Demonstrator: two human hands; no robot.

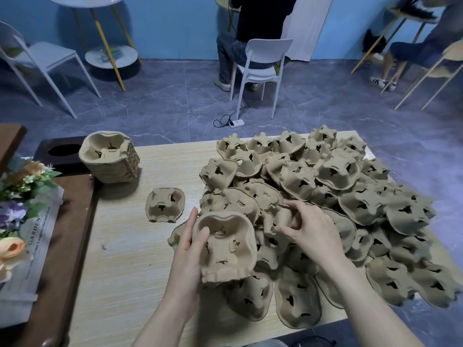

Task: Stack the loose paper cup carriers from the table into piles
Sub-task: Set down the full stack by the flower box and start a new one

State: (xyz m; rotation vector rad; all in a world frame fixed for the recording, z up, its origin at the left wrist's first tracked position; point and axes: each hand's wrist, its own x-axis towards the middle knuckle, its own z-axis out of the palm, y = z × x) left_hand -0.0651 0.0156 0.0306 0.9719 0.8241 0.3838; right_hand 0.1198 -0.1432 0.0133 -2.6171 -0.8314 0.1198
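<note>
on the table (130, 246): 1 neat stack (110, 159) far left, 1 lone carrier (165, 205) beside it, loose heap (325, 209) on the right, too many to count. left hand (186, 256) grips 1 open-side-up carrier (225, 249), thumb over the rim. right hand (310, 231) pinches 1 carrier in the heap (278, 216). flower wrap (32, 234) reads "garden".

Looking like café or casual shop seating area doubling as workroom. Blue walls, grey marble-look tile floor (155, 101). White plastic chairs (260, 61) and round two-tier side table (105, 26) standing far side. Two people sitting at far wall. Power strip (235, 123) lying on floor. Wood-grain bench (120, 246) carrying heap of pulp cup carriers (325, 196); bouquet (17, 196) lying near left.
</note>
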